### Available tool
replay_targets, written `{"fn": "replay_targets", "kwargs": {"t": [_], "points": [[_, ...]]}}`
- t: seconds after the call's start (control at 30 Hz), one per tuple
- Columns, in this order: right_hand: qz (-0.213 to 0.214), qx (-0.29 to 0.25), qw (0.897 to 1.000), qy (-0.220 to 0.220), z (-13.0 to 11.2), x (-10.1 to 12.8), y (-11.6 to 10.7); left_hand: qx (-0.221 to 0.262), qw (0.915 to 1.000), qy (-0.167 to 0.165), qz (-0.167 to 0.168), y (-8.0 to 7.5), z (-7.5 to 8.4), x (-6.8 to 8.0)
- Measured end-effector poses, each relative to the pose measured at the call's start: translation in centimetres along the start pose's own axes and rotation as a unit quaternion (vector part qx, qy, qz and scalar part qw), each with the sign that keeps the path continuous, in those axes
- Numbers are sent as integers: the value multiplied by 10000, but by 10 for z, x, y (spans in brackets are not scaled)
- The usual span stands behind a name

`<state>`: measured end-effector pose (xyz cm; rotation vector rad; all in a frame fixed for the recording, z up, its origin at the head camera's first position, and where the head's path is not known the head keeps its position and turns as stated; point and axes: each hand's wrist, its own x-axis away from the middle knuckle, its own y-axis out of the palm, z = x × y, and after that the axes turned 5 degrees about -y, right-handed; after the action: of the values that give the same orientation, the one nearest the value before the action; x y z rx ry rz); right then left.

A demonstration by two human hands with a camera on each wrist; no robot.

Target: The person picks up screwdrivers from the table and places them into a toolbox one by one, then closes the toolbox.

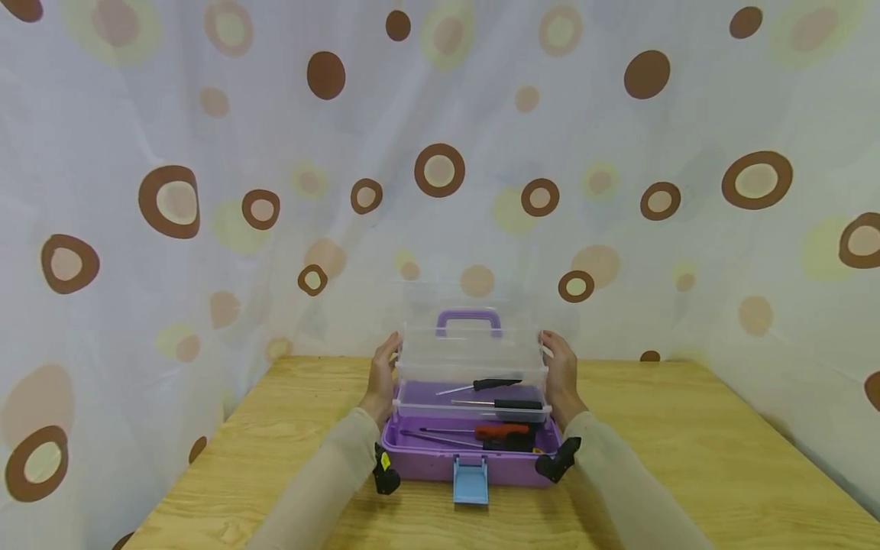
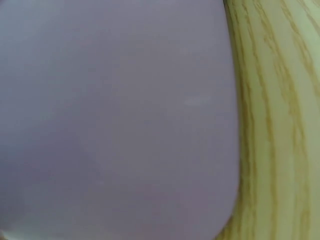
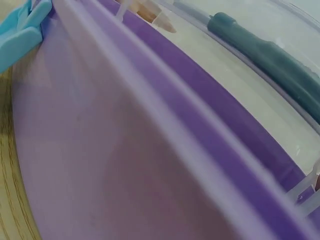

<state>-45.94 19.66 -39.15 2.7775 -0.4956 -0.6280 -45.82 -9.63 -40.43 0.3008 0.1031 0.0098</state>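
A purple toolbox stands on the table, its clear lid raised at the back and its clear trays stepped up over the base. My left hand holds the left side of the trays, and my right hand holds the right side, fingertips at the upper edges. Screwdrivers with black handles show in the trays. In the base lies a red-handled screwdriver beside darker tools. The light blue latch hangs down in front. Purple plastic fills most of both wrist views, and neither hand shows there.
The wooden table extends to both sides of the toolbox. Behind it hangs a white curtain with brown and yellow circles. A purple carry handle shows through the clear plastic.
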Motion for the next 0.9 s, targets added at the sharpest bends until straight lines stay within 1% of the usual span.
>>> {"fn": "replay_targets", "kwargs": {"t": [0.17,0.23,0.27,0.4,0.5,0.57,0.63,0.73,0.9], "points": [[-93,-43,9998,147,1,2,-1,-253,9996,-94,-73,-1,1,1],[-115,-132,9997,182,0,3,-2,-282,9994,-118,-130,-1,1,2],[-128,-198,9995,222,0,3,-2,-274,9995,-103,-151,-1,1,2],[-255,-746,9955,527,-1,3,-4,-129,9995,32,-291,-2,3,1],[-384,-990,9928,554,-3,4,-6,-72,9991,162,-395,-3,6,1],[-444,-963,9933,456,-4,4,-7,-99,9988,189,-435,-4,9,1],[-471,-909,9942,334,-5,3,-8,-223,9985,224,-442,-6,11,2],[-523,-861,9946,269,-7,3,-9,-465,9977,273,-411,-10,15,5],[-594,-787,9949,192,-11,3,-12,-1102,9924,357,-412,-14,22,8]]}}
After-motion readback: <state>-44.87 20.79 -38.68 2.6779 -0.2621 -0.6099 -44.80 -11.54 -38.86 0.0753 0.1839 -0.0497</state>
